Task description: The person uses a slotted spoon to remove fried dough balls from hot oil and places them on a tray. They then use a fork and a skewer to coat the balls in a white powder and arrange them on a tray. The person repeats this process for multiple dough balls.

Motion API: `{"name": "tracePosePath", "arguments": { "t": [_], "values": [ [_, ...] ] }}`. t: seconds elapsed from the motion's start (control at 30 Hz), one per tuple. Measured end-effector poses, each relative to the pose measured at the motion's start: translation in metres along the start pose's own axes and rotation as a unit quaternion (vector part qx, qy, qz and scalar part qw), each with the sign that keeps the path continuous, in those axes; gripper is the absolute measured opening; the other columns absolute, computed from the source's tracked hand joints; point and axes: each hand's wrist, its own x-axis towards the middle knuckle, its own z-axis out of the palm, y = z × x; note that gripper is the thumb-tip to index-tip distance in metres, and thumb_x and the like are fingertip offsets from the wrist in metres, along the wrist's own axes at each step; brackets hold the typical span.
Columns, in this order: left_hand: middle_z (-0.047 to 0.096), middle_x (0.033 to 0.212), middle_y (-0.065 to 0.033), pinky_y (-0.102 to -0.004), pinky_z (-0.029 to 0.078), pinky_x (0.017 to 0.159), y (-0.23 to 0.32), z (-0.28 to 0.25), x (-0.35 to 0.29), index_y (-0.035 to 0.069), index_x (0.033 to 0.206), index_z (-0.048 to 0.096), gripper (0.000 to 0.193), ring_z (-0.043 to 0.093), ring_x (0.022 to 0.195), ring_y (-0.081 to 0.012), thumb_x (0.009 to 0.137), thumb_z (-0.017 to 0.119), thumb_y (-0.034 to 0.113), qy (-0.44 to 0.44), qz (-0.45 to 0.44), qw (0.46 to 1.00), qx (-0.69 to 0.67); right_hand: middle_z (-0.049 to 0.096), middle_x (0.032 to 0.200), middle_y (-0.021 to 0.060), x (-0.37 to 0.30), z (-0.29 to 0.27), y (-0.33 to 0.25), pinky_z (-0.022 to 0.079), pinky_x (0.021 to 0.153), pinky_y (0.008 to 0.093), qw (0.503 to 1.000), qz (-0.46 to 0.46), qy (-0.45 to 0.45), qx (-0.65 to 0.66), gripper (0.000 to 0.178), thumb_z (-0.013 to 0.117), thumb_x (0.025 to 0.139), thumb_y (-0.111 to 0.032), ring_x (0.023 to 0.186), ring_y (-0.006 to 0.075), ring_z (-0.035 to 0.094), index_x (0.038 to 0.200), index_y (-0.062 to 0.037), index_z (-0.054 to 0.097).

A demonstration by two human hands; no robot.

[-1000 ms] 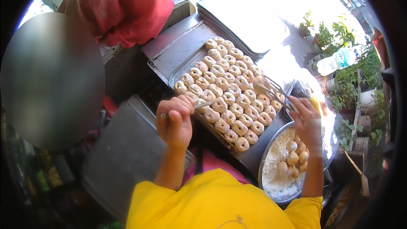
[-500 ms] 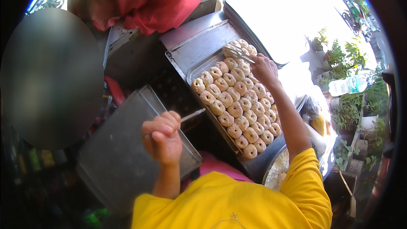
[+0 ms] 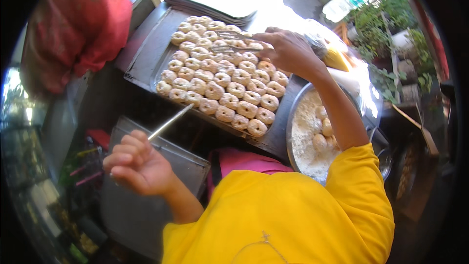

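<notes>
My left hand (image 3: pixel 139 164) is closed around a thin light-coloured stick (image 3: pixel 171 121), which points up toward the near edge of the tray. My right hand (image 3: pixel 293 51) grips metal tongs (image 3: pixel 229 49), their two arms spread apart above the doughnuts at the far right of the tray. No doughnut is plainly caught between the tongs. Rows of pale, flour-dusted ring doughnuts (image 3: pixel 215 89) sit packed close together on a metal tray (image 3: pixel 157 74). Beside my right forearm stands a round metal bowl (image 3: pixel 289 134) of flour, with several dough pieces (image 3: pixel 320 142) in it.
A stack of trays (image 3: pixel 210 5) lies beyond the doughnuts. Red cloth (image 3: pixel 78 34) covers something at the far left. A dark flat lid or tray (image 3: pixel 132 215) is below my left hand. Potted plants (image 3: pixel 371 34) and a plastic bottle (image 3: pixel 344 2) are at the far right.
My view has turned rightward, bringing the flour bowl into fuller sight. The tongs have drawn back from the tray's far end, and their arms now stand wider apart. My left hand still holds the stick.
</notes>
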Motion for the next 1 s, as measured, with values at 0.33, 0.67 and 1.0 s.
{"name": "tracePosePath", "arguments": {
  "t": [0.33, 0.67, 1.0],
  "values": [
    [0.031, 0.061, 0.0016, -0.0270, 0.026, 0.055, -0.016, 0.085, -0.021, 0.007, 0.085, 0.047, 0.028, 0.026, 0.055, -0.0101, 0.098, 0.039, 0.031, -0.156, -0.081, 0.972, -0.155, 0.060, 0.095, 0.0137, -0.316, 0.034, -0.019, 0.049, 0.072, 0.0383, 0.966, 0.250, 0.003, -0.060, 0.042, 0.064, 0.074, -0.010, 0.082, 0.0305, 0.061, 0.115, -0.0042, 0.057],
    [0.032, 0.059, 0.0002, -0.0275, 0.025, 0.053, -0.017, 0.127, -0.049, 0.005, 0.086, 0.047, 0.029, 0.027, 0.053, -0.0105, 0.097, 0.041, 0.031, -0.211, -0.133, 0.944, -0.217, 0.060, 0.092, 0.0140, -0.360, 0.015, -0.022, 0.049, 0.069, 0.0370, 0.917, 0.375, 0.091, -0.098, 0.030, 0.062, 0.076, -0.007, 0.080, 0.0308, 0.062, 0.105, -0.0016, 0.060],
    [0.044, 0.064, -0.0039, -0.0294, 0.032, 0.056, -0.010, 0.147, -0.081, 0.002, 0.085, 0.049, 0.029, 0.037, 0.056, -0.0130, 0.094, 0.048, 0.030, -0.262, -0.184, 0.900, -0.296, 0.059, 0.089, 0.0145, -0.360, 0.029, -0.009, 0.049, 0.072, 0.0387, 0.926, 0.370, 0.004, -0.080, 0.036, 0.064, 0.075, -0.009, 0.083, 0.0310, 0.061, 0.109, -0.0006, 0.056]
  ]
}}
